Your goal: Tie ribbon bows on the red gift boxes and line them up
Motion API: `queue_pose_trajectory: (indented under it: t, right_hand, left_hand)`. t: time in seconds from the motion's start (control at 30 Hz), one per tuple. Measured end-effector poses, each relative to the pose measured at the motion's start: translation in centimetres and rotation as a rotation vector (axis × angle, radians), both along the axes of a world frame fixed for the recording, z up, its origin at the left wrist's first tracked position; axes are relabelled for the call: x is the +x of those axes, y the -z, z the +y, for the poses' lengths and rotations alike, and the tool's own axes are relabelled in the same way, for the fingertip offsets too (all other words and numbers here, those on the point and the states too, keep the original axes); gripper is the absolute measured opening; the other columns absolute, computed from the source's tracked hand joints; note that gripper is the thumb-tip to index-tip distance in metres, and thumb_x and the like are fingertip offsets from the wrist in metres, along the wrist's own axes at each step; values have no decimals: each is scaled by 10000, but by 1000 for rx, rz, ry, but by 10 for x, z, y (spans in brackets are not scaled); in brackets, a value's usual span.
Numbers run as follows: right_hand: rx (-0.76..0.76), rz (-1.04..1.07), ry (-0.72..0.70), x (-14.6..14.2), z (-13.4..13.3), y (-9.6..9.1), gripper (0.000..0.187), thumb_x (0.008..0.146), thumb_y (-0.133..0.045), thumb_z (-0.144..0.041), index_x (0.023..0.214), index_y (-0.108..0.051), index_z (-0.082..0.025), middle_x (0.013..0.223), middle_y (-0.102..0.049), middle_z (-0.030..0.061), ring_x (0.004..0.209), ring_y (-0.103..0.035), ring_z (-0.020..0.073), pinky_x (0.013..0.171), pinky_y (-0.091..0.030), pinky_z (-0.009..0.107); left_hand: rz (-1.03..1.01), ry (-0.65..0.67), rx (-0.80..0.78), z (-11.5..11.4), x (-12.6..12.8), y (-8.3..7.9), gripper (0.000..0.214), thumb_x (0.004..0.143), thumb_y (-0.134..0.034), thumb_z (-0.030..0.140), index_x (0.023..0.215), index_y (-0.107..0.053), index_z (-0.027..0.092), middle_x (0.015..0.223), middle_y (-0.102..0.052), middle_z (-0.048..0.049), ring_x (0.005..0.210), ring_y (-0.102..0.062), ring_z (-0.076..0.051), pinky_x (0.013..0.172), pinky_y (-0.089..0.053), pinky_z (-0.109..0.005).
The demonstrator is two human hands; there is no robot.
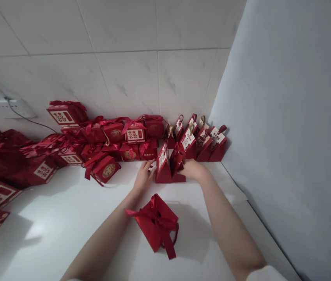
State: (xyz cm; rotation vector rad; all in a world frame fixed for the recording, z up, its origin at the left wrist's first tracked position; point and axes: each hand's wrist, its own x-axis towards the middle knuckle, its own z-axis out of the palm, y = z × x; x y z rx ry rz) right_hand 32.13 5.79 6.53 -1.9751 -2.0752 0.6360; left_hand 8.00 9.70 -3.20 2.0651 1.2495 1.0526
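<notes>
Now we steady L pyramid box [163,171] w/ L hand [143,176], fingers apart; R hand [193,170] on R pyramid box [178,163], fingers hidden, can't tell; tippy, nudge gently.

囍 on ribboned box [132,134], 囍 on topmost stacked box [61,116], hang tags [162,155] illegible

Boxes on a counter [51,226], in a corner.
A wedge-box pair [163,169] stands between the left hand [144,175] and right hand [193,169]; a ribboned box [155,224] lies nearer, a wedge-box row [204,142] farther right, a box pile [109,136] far left.
</notes>
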Motion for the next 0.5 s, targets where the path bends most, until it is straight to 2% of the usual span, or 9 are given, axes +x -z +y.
queue_pose_trajectory:
  t: [0.07,0.17,0.2,0.27,0.37,0.43,0.5]
  right_hand:
    - [-34,-42,34,0,6,7,325,773,-710,-324,1072,-730,-197,1127,-722,138,1065,-667,314,859,-492,362]
    - [-83,-62,97,-1,16,17,340,756,-716,-281,1069,-717,-147,1030,-738,177,1030,-679,319,845,-492,372]
    - [-99,-54,122,-2,19,22,336,750,-716,-252,1063,-712,-130,958,-747,176,998,-689,312,827,-494,361]
    - [-115,-26,183,-6,25,31,350,764,-700,-217,1093,-688,-102,849,-748,163,935,-705,291,784,-496,332]
    - [-42,35,281,-16,28,47,460,884,-589,-261,1316,-542,-110,972,-741,168,947,-705,261,760,-488,305]
    - [46,77,330,-23,28,55,536,959,-484,-304,1453,-368,-131,1078,-721,168,979,-697,249,757,-480,295]
    - [124,109,362,-26,26,62,543,999,-409,-345,1488,-283,-145,1086,-719,156,959,-699,246,736,-470,289]
  left_hand:
    - [67,83,45,-7,1,-3,546,947,-484,449,1450,-441,240,1398,-501,-136,1231,-556,-272,1021,-489,-432]
    - [252,212,138,-10,2,-5,854,843,-628,544,1548,-254,241,1550,-344,-142,1409,-375,-333,1161,-344,-479]
    - [297,207,159,-8,4,-5,922,821,-651,558,1561,-208,235,1563,-318,-152,1422,-351,-347,1169,-326,-493]
    - [322,113,151,-1,11,-3,950,814,-658,564,1567,-179,242,1511,-375,-171,1361,-434,-358,1120,-381,-508]
    - [291,-44,77,9,28,-1,1008,757,-711,584,1562,-197,260,1352,-500,-174,1149,-603,-354,959,-503,-488]
    - [256,-64,51,14,37,0,1054,728,-745,572,1563,-187,252,1324,-525,-177,1107,-623,-355,915,-521,-469]
    - [221,-34,64,16,42,1,1032,752,-739,534,1566,-175,243,1347,-527,-179,1151,-601,-358,939,-507,-462]
